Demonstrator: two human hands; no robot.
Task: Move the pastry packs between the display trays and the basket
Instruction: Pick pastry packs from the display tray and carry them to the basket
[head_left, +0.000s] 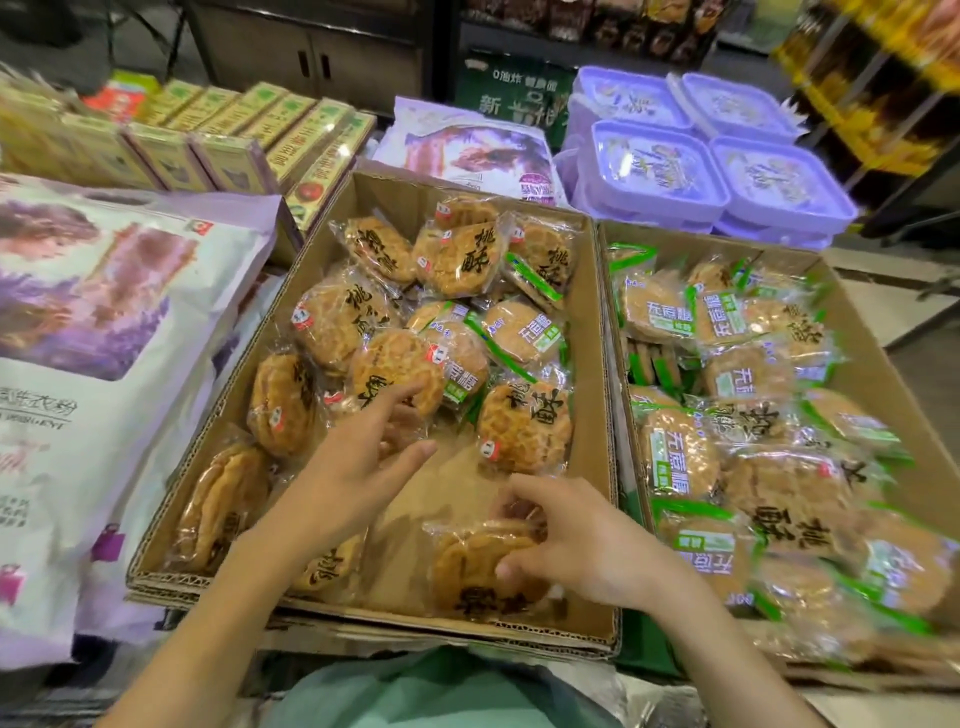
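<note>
Two cardboard display trays stand side by side. The left tray (589, 332) holds several clear packs of round brown pastries with black lettering, plus a few green-edged ones. Green-edged packs and some black-lettered ones fill the right tray (883, 374). My left hand (358, 467) reaches into the left tray with fingers spread, thumb and forefinger apart, just below one pastry pack (397, 369). My right hand (587, 540) curls its fingers and thumb round a pastry pack (478, 577) at the tray's near edge. No basket is in view.
Large lavender-print bags (104, 332) lie to the left of the trays. Yellow boxes (291, 135) are lined up at the back left, and stacked purple plastic tubs (654, 171) stand at the back right. Dark shelving (597, 26) runs behind.
</note>
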